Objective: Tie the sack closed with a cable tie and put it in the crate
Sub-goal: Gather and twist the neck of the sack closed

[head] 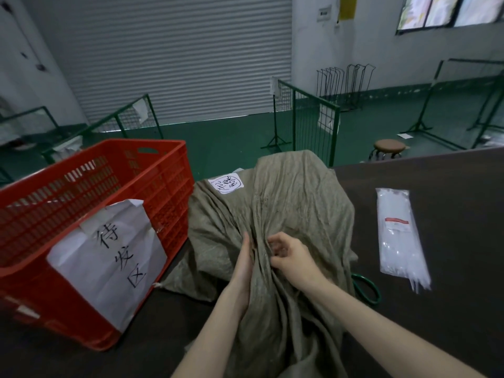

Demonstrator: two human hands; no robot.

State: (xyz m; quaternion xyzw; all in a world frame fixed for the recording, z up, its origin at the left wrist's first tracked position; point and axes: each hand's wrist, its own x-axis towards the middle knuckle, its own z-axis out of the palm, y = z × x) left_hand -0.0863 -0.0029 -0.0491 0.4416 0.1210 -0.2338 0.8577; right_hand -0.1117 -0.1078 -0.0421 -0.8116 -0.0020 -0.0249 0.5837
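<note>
A bulky olive-grey woven sack (289, 203) lies on the dark table, a white round-marked label near its far left top. Its loose mouth end runs toward me in gathered folds. My left hand (244, 264) lies flat against the left side of those folds, fingers straight. My right hand (289, 255) pinches the bunched fabric from the right, fingers curled. A clear plastic bag of white cable ties (398, 236) lies on the table to the right, tie ends sticking out of its near end. The red slotted plastic crate (90, 214) stands at the left, a white paper sign taped on its near side.
A green loop, like a scissor handle (366, 289), pokes out from under the sack's right edge. The dark table (450, 309) ends just behind the sack. Beyond it are green floor, green mesh barriers (308, 115), a round brown stool (388, 147) and a grey roller shutter.
</note>
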